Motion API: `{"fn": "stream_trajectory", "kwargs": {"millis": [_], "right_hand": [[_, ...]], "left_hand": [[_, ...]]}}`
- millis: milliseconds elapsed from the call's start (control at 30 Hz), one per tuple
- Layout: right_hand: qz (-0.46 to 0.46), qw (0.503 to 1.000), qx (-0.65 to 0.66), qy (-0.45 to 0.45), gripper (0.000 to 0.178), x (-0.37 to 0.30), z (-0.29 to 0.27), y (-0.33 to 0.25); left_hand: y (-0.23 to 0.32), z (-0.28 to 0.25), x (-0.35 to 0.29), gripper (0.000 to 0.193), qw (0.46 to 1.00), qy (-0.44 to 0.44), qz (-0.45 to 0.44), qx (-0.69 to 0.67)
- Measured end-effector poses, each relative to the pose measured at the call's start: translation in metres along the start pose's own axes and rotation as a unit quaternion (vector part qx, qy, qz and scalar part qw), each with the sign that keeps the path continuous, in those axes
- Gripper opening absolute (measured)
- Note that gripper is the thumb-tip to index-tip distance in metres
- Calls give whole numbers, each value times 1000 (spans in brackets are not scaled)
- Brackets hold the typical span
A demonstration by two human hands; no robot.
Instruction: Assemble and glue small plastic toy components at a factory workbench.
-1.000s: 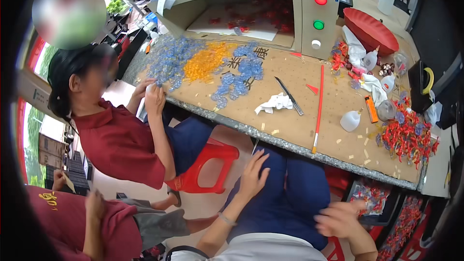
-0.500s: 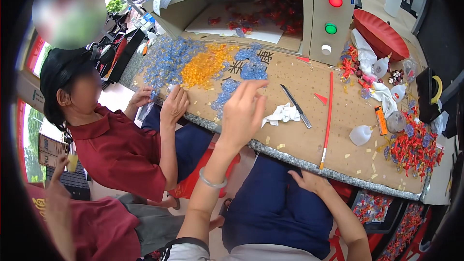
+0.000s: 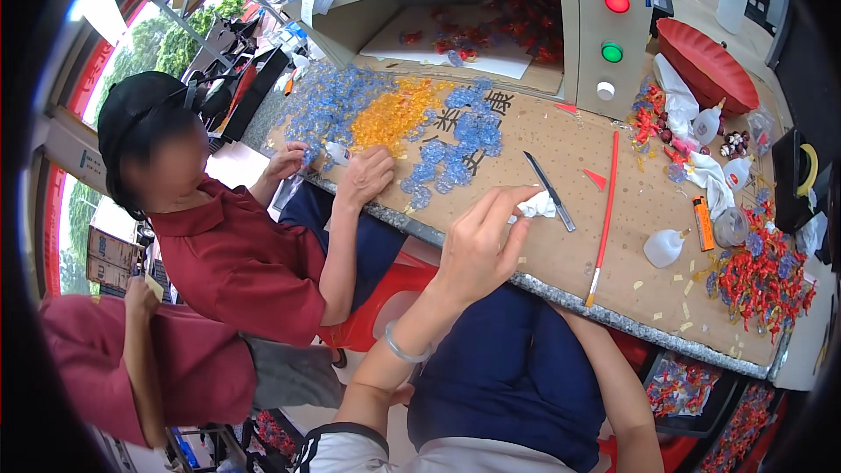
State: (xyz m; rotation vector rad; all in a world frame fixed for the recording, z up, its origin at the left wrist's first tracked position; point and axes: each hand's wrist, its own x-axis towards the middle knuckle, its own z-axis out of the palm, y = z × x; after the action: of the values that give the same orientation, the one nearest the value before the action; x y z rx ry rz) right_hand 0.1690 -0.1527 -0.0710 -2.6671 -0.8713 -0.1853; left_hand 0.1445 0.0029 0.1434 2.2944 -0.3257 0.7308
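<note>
My left hand [image 3: 482, 250] hovers over the near edge of the table. Its fingers are bent and the thumb stands apart from them, with nothing visible between. Beyond the fingertips lies a crumpled white tissue [image 3: 537, 205], partly covered by the hand; whether they touch I cannot tell. A craft knife [image 3: 550, 191] rests just past the tissue. My right forearm [image 3: 604, 368] runs up to the table edge, and the hand itself is hidden below it. Left of my left hand are clear blue pieces [image 3: 445, 165] in a loose pile.
A co-worker's hand [image 3: 366, 177] works by the orange pieces [image 3: 394, 118]. A long red brush [image 3: 604, 219], a white squeeze bottle [image 3: 664, 248], an orange lighter [image 3: 703, 223] and a red-and-blue heap [image 3: 762, 271] lie to the right. A lit machine [image 3: 604, 35] stands behind.
My left hand has moved right and nearer, from beside the blue pieces to the tissue. The right hand, earlier seen on my lap, has slipped under the table edge. The view has shifted slightly.
</note>
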Motion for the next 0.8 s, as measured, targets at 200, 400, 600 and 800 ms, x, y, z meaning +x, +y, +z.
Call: {"fn": "stream_trajectory", "kwargs": {"millis": [200,400,600,800], "right_hand": [[5,1000,-3,-7,57,16,11,-3],[0,1000,6,-9,57,20,15,-14],[0,1000,12,-14,58,19,20,-11],[7,999,26,-19,58,30,18,-5]], "left_hand": [[-46,-3,57,21,992,40,11,117],[-218,-13,183,18,970,147,-83,175],[-314,-16,252,29,911,100,-250,311],[-395,15,303,56,895,-104,-243,360]]}}
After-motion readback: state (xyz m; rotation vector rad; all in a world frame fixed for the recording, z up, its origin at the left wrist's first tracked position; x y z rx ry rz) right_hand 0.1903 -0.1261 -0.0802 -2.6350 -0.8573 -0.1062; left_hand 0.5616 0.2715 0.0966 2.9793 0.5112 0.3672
